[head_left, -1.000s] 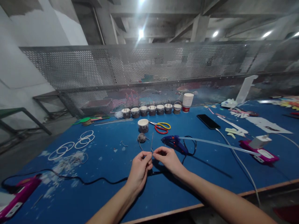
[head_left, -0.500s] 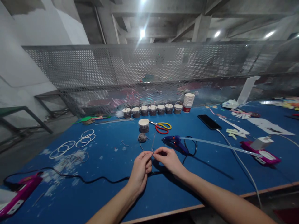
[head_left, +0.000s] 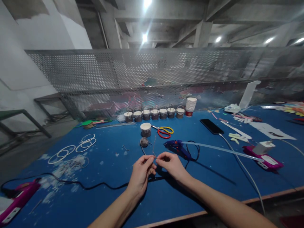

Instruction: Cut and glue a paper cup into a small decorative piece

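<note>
My left hand (head_left: 142,172) and my right hand (head_left: 173,166) meet over the blue table, each with thumb and forefinger pinched on a thin grey yarn (head_left: 154,147). The yarn's loose part sticks up beyond my fingertips. Just past my hands lies a small ball of grey yarn (head_left: 143,142), with a strand running toward my left fingers. Behind the ball stands a white cup with a grey wrapped lower part (head_left: 145,130). Scissors with red and yellow handles (head_left: 165,131) lie beside that cup. A blue glue gun (head_left: 178,145) with a long clear stick rests near my right hand.
Several wrapped cups (head_left: 154,114) and a stack of paper cups (head_left: 190,106) line the back by a mesh panel. White rings (head_left: 62,154) lie left. A phone (head_left: 211,126), cables, paper scraps and a magenta power strip (head_left: 267,161) are right; another strip (head_left: 20,202) is left.
Both hands stay pinched on the yarn, with slight finger movement; the left hand's lower fingers have loosened a little. The whole view has shifted slightly.
</note>
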`<state>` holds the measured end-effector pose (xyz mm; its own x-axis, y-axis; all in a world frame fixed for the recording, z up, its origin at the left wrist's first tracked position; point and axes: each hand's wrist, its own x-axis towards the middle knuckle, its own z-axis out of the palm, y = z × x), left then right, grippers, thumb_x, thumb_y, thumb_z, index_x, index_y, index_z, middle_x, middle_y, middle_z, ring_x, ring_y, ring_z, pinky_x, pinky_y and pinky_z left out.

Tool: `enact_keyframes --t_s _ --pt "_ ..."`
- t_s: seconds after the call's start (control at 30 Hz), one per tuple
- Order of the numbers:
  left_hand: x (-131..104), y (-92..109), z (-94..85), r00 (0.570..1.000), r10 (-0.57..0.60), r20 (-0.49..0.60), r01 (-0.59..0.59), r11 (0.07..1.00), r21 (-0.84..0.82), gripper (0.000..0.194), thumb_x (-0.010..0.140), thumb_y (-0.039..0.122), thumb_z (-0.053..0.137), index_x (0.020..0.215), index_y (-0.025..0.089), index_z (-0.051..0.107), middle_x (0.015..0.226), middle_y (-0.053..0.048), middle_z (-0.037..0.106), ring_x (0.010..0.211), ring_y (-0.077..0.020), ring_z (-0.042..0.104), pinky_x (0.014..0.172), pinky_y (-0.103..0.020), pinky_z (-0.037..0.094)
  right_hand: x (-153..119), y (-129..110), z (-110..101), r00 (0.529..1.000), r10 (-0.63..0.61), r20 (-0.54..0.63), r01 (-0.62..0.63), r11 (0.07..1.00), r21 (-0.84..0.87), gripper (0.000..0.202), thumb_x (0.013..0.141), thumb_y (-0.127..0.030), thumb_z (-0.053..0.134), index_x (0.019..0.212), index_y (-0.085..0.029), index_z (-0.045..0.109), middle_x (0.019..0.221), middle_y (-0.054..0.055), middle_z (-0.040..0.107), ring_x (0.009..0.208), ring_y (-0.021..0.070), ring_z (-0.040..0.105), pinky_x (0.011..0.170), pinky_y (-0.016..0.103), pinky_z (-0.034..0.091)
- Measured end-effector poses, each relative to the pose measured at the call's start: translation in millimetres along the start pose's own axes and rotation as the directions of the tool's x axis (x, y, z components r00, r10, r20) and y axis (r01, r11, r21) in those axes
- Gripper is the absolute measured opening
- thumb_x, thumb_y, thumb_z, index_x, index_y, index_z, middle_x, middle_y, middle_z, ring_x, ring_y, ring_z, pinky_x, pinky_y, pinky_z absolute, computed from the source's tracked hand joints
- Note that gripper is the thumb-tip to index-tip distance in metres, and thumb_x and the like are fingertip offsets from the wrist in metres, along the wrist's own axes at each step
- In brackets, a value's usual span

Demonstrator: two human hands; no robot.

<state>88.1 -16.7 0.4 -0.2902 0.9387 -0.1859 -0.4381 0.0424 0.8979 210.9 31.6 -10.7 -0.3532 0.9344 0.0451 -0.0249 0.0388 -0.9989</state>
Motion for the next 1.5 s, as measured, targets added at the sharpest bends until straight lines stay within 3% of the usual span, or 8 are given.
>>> enact_keyframes --t_s 0.2,0.37,0.5,0.67,0.73,0.87,1.03,1.5 --pt "-1.7 8.2 2.5 0.999 -0.005 0.036 0.006 0.999 -0.052 0.025 0.059 0.023 0.081 0.072 0.011 0.063 0.074 -0.007 0.071 0.048 -0.0096 0.061 0.037 -0.016 0.046 -0.9 2.1 -0.2 0.999 0.018 0.039 -0.017 0.999 -0.047 0.019 0.062 -0.035 0.065 0.062 -0.016 0.062 0.058 -0.001 0.060 0.054 0.0119 0.050 0.057 0.025 0.039" --pt "-1.4 12.4 1.0 0.998 -0.048 0.027 0.050 0.996 -0.076 0.018 0.065 0.016 0.078 0.072 0.011 0.063 0.071 -0.008 0.072 0.058 -0.0132 0.068 0.057 -0.018 0.056 -7.9 -3.3 -12.6 0.995 0.033 0.091 -0.022 0.992 -0.125 0.014 0.062 -0.030 0.066 0.060 -0.016 0.063 0.054 -0.003 0.057 0.051 0.0107 0.046 0.051 0.023 0.035" --pt "0.0 14.9 -0.5 0.998 -0.065 -0.003 0.065 0.993 -0.102 0.016 0.067 0.013 0.078 0.070 0.010 0.062 0.071 -0.009 0.072 0.069 -0.0177 0.072 0.072 -0.022 0.058 -17.7 -9.4 -51.7 0.992 0.015 0.128 0.021 0.961 -0.276 0.013 0.066 -0.030 0.066 0.064 -0.017 0.065 0.054 -0.003 0.057 0.051 0.0118 0.046 0.052 0.024 0.035" --pt "1.3 12.6 -0.1 0.994 -0.106 0.022 0.107 0.991 -0.082 0.018 0.067 0.016 0.078 0.070 0.011 0.062 0.072 -0.011 0.073 0.072 -0.0201 0.073 0.072 -0.024 0.059 -5.9 -20.1 -109.5 0.980 -0.131 -0.147 0.008 0.775 -0.632 0.019 0.064 -0.038 0.071 0.062 -0.021 0.062 0.059 -0.001 0.057 0.056 0.0155 0.048 0.054 0.027 0.034" --pt "1.5 10.7 0.5 0.993 -0.112 0.032 0.114 0.990 -0.078 0.019 0.067 0.018 0.079 0.070 0.011 0.062 0.071 -0.010 0.073 0.072 -0.0198 0.072 0.072 -0.024 0.059 6.7 -25.1 -116.8 0.991 -0.111 -0.070 0.043 0.783 -0.620 0.018 0.062 -0.034 0.073 0.072 -0.021 0.068 0.070 0.001 0.062 0.064 0.0176 0.053 0.059 0.027 0.038" --pt "2.2 8.4 -0.1 0.994 -0.101 0.027 0.103 0.992 -0.071 0.022 0.065 0.022 0.080 0.068 0.011 0.061 0.070 -0.010 0.072 0.071 -0.0184 0.072 0.071 -0.024 0.058 31.3 -24.0 -106.2 0.993 -0.032 0.116 0.088 0.855 -0.511 0.018 0.063 -0.028 0.071 0.079 -0.020 0.073 0.067 -0.001 0.064 0.061 0.0164 0.052 0.056 0.026 0.038" --pt "4.0 8.0 -3.2 0.994 -0.109 0.022 0.110 0.992 -0.059 0.025 0.063 0.025 0.082 0.066 0.012 0.061 0.069 -0.009 0.072 0.069 -0.0181 0.071 0.071 -0.025 0.058 43.5 -7.4 -93.2 0.991 -0.050 0.122 0.100 0.885 -0.455 0.012 0.066 -0.029 0.066 0.061 -0.019 0.068 0.054 -0.002 0.057 0.051 0.0139 0.045 0.052 0.026 0.035" --pt "6.2 7.2 -1.4 0.990 -0.139 0.030 0.140 0.990 -0.029 0.023 0.062 0.026 0.082 0.070 0.011 0.065 0.067 -0.008 0.071 0.069 -0.0185 0.070 0.073 -0.027 0.058 -8.2 -33.1 -70.3 0.990 0.042 0.136 0.022 0.899 -0.438 0.024 0.071 -0.040 0.064 0.058 -0.020 0.062 0.053 0.000 0.051 0.049 0.0135 0.043 0.048 0.028 0.033"
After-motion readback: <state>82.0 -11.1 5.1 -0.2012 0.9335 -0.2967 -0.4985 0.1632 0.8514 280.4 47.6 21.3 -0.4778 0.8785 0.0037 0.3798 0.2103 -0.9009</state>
